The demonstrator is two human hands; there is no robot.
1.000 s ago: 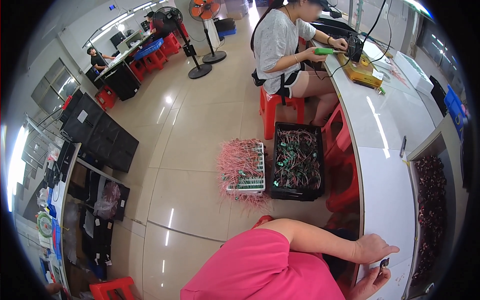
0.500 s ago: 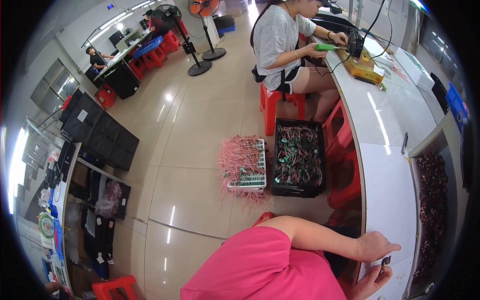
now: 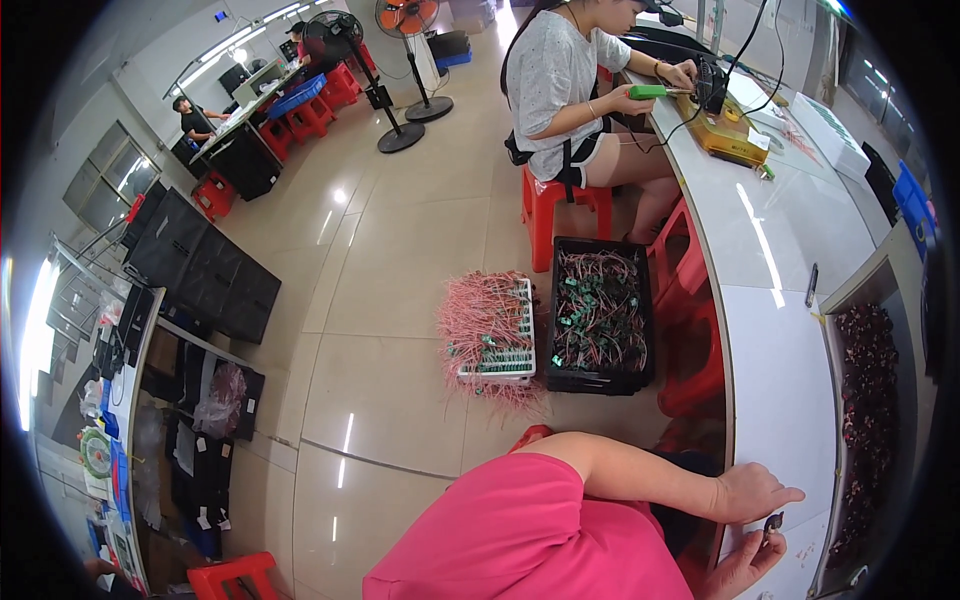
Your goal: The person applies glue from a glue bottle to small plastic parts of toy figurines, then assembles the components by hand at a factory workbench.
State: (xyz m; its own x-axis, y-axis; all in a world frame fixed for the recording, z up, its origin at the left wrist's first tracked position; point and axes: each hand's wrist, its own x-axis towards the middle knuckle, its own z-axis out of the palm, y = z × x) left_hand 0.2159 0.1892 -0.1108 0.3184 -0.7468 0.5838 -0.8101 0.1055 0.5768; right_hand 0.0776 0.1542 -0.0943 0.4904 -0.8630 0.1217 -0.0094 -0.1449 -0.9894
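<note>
At the lower right, over the white worktop [image 3: 765, 400], my two hands are close together. My right hand [image 3: 745, 565] pinches a small dark part [image 3: 773, 523] upright between thumb and fingertips. Just beyond it is my left hand [image 3: 750, 493], its fingers curled in and one digit stretched out to the right. Whatever the left hand may hold is hidden. Right of the hands lies a long tray [image 3: 832, 500] filled with many small dark reddish parts [image 3: 868, 400].
A seated co-worker [image 3: 565, 85] holds a green-handled tool [image 3: 648, 92] farther along the bench. On the floor stand a black crate [image 3: 600, 385] of wired green parts and a white rack [image 3: 528, 320] of pink wires. Red stools [image 3: 690, 360] sit by the bench edge.
My hands and the small dark part stay nearly in place. The view has shifted very slightly.
</note>
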